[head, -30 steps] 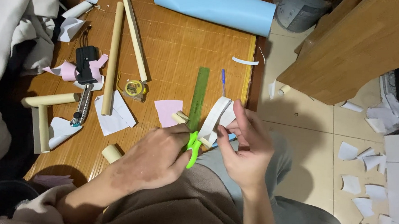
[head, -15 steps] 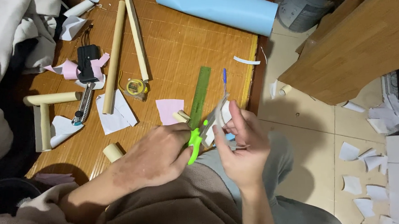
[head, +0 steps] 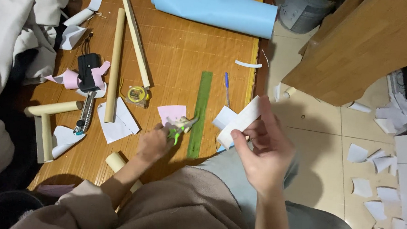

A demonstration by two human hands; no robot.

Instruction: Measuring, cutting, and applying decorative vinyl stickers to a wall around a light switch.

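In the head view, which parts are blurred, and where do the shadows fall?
Head view: the left hand with the green scissors is motion-blurred; the right hand and its white paper look sharper; a soft shadow lies under the wooden board on the tiled floor.

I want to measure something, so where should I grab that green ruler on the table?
Probably take the green ruler by its far end, coming from above and pinching its long edges. It lies flat on the table, pointing away from the person, and that end is bare. Its near end is crowded by the left hand with the scissors.
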